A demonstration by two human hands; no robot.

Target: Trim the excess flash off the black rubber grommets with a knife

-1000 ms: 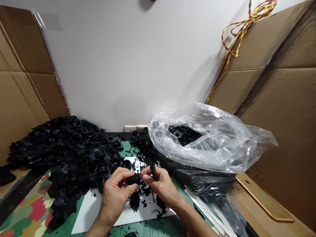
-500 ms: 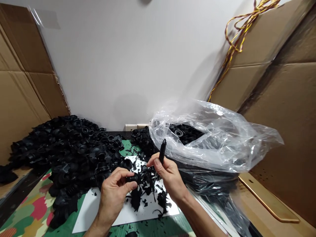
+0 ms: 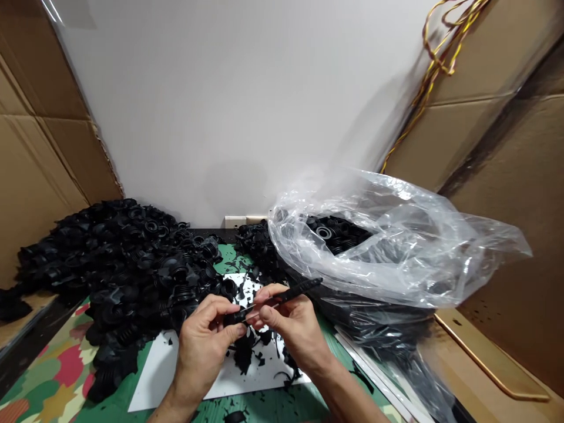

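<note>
My left hand is closed on a small black ribbed rubber part, pinched between thumb and fingers. In my right hand is a slim black-handled tool, its handle slanting up to the right. Thin metal at its front end meets the rubber part; whether this is one blade or two prongs I cannot tell. Both hands are close together above a white sheet, which is strewn with black rubber scraps.
A large heap of black rubber parts spreads to the left. At the right, a clear plastic bag holds more black ribbed parts. Cardboard panels stand at both sides, and a gold-edged flat panel lies at right.
My right hand has turned the tool from upright to slanting and brought its metal end to the rubber part. My left hand keeps its hold. The view has shifted slightly.
</note>
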